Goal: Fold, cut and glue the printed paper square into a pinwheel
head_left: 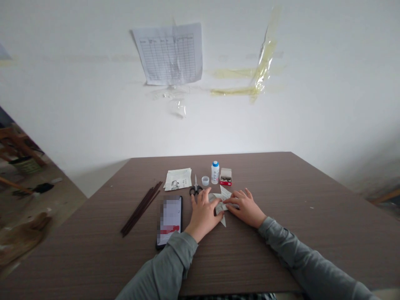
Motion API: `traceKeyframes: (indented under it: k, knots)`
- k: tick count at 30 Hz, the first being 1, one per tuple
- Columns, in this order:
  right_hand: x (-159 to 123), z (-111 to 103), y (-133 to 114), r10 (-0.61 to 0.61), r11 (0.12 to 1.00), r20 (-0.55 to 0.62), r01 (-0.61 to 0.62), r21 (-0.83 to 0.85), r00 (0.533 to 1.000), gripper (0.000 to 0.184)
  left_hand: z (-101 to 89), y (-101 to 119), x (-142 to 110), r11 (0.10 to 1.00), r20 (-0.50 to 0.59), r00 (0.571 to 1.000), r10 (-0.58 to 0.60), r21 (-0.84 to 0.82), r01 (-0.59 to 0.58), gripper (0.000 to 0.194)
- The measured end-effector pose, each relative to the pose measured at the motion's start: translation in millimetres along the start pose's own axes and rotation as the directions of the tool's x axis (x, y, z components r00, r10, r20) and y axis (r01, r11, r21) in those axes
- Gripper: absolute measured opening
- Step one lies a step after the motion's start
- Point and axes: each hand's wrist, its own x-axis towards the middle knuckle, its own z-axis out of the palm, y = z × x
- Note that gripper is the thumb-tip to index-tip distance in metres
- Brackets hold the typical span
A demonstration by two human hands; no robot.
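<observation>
A piece of folded printed paper (223,206) with pointed corners, shaped like a pinwheel, lies on the table under both hands. My left hand (204,214) holds its left side, thumb and forefinger at the paper and the other fingers spread. From the right, my right hand (246,207) pinches the paper near its middle; the fingertips partly hide what is between them. Just beyond my left fingers lie black-handled scissors (196,189), blades pointing away. Behind the paper stand a white bottle with a blue cap (215,173), a small clear cup (205,181) and an open red-and-white box of small metal pieces (226,178).
A phone (170,218) with a lit screen lies left of my left hand. Farther left are several thin dark sticks (140,210). Printed paper sheets (178,179) lie at the back of the brown table (312,233). A white wall (237,129) rises behind it.
</observation>
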Motion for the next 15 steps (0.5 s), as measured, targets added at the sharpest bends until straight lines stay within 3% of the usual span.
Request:
traceKeyframes:
  k: [6,15]
  knots:
    - [0.5,-0.8,1.1,0.014,1.000,0.001,-0.014,0.013,1.000,0.029,-1.4,-1.1,-1.8,1.000,0.062,0.998,-0.005,0.007,0.005,0.035]
    - [-0.1,-1.8,0.7,0.001,1.000,0.012,-0.001,0.010,1.000,0.031,-0.2,-3.7,-3.7,1.000,0.042,0.999,0.007,0.014,-0.007,0.038]
